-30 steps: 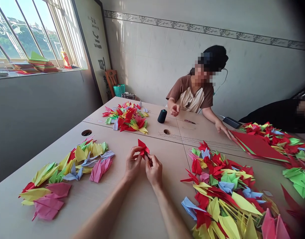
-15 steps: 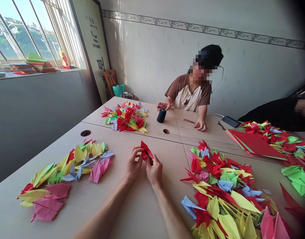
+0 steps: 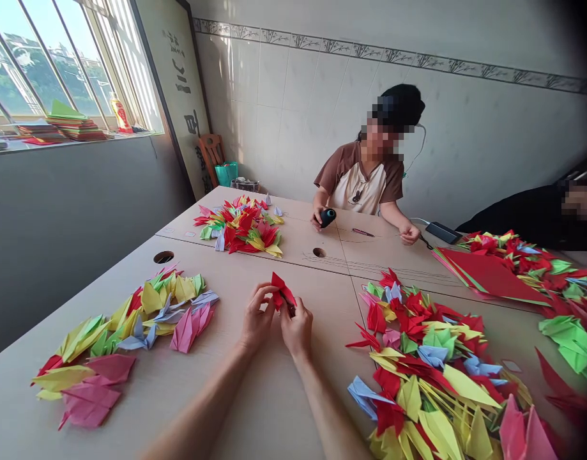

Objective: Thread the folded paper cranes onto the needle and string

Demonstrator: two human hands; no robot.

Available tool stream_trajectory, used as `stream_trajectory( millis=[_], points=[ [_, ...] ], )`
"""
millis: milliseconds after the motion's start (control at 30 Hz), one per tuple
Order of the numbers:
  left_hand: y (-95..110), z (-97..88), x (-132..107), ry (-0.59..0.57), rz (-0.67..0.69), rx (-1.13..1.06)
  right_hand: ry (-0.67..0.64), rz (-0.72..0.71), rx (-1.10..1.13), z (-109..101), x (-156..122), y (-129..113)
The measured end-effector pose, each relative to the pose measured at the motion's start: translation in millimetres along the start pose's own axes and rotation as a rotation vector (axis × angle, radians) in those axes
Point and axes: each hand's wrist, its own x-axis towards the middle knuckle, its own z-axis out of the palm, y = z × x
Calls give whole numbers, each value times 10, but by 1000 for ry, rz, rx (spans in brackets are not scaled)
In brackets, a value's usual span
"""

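The left hand (image 3: pixel 256 322) and right hand (image 3: pixel 297 330) meet over the middle of the desk (image 3: pixel 269 399). Each grip is pinched on a red paper crane (image 3: pixel 281 296), which is held just above the desk. Flat folded cranes (image 3: pixel 130 332) lie to the left and a heaped crane pile (image 3: pixel 432 364) to the right. Across the desk, another person holds a dark thread spool (image 3: pixel 327 216).
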Motion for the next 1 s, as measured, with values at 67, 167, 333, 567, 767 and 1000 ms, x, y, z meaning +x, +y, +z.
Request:
stream_trajectory(
  millis=[67,167,333,567,767,1000],
  points=[
    [3,2,0,0,-2,1,2,1,-3,5,-2,7],
    [5,1,-1,0,-7,0,11,2,-7,12,-3,15],
    [2,-4,1,-3,-9,-9,-3,1,-12,14,-2,22],
    [40,-14,4,40,-55,-25,-17,22,28,11,-8,9],
    [-24,-65,43,268,-177,-89,-48,-34,188,-9,-36,-51],
    [-10,-85,53,280,-297,-156,110,182,458,-42,7,-70]
  ],
)
